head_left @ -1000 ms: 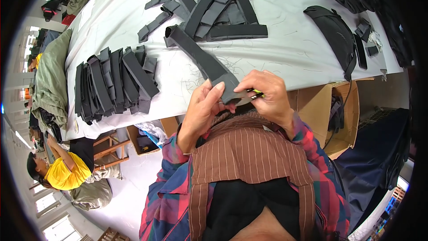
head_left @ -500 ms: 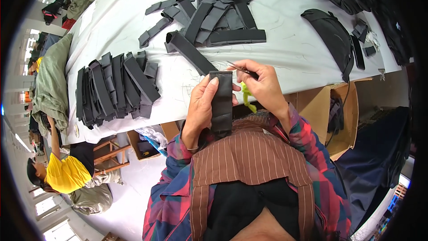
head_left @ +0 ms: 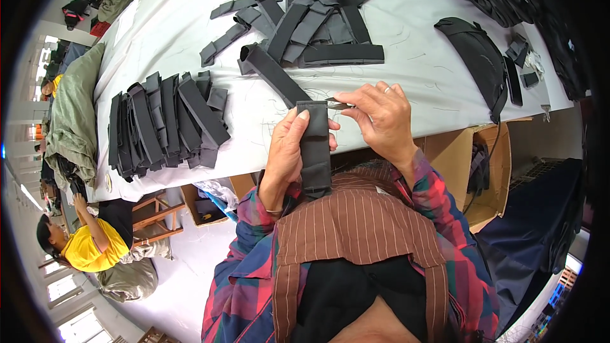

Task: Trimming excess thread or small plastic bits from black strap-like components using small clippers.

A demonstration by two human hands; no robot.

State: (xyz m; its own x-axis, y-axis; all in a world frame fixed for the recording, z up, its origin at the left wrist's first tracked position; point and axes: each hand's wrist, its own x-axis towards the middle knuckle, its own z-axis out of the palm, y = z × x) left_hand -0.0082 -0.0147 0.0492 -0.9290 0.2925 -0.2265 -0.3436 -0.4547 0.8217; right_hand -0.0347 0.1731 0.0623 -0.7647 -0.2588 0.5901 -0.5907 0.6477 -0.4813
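My left hand (head_left: 286, 149) grips a black fabric strap (head_left: 315, 159), upright in front of the apron, with the thumb on its face near the top and fingertips showing past its right edge. In my right hand (head_left: 386, 119) are small dark thread snips (head_left: 337, 103), pinched between thumb and fingers. Their pointed tip is at the strap's upper right corner; whether it touches the fabric I cannot tell. Just beyond, a loose black strap (head_left: 276, 76) slants across the table toward the held one. Behind it lies a tangled heap of similar straps (head_left: 342, 54).
A neat row of black straps (head_left: 171, 117) lies on the white-covered table (head_left: 406, 0) at left. Right are a black curved pouch (head_left: 467, 57), a phone-like slab (head_left: 512, 81) and black fabric. Cardboard boxes (head_left: 438, 152) stand below the edge. Another person in yellow (head_left: 98, 244) works far left.
My right hand has turned and risen slightly, bringing the snips' tip to the strap's top corner. The yellow-green tie hanging by that hand is now out of sight. The person in yellow shifted their arms.
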